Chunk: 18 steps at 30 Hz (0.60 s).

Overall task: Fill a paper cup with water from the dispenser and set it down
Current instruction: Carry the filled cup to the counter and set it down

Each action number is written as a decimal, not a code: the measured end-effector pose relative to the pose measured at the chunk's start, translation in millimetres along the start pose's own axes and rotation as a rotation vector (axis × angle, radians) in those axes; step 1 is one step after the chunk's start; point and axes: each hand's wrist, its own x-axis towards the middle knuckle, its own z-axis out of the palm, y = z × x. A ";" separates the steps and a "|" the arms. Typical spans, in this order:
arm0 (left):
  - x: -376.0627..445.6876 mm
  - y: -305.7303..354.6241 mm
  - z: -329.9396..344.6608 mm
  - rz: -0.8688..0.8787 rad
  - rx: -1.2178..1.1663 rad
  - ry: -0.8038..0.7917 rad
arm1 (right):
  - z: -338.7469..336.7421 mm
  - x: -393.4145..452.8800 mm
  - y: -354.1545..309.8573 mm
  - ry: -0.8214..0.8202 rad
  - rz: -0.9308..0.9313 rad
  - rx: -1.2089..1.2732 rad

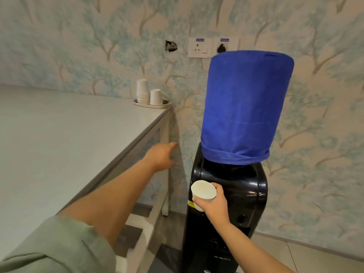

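Right hand (211, 203) has its fingers wrapped round a paper cup (203, 192), held up in front of the black dispenser (232, 194), just under its top front edge. Cup's tilted toward the camera; looks empty, though the inside is kinda blurry, so not sure. Left hand (160, 157) is stretched out past the desk's (59, 134) right edge, near the far leg, fingers loosely apart and holding nothing. Blue cover (244, 107) over the bottle on top. More cups (148, 92) sit on a tray (152, 105) at the desk's far right corner.
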 end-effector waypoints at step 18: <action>-125.1 -221.7 -81.3 -0.675 -0.117 0.451 | 133.6 4.3 -179.4 -0.225 -0.343 0.152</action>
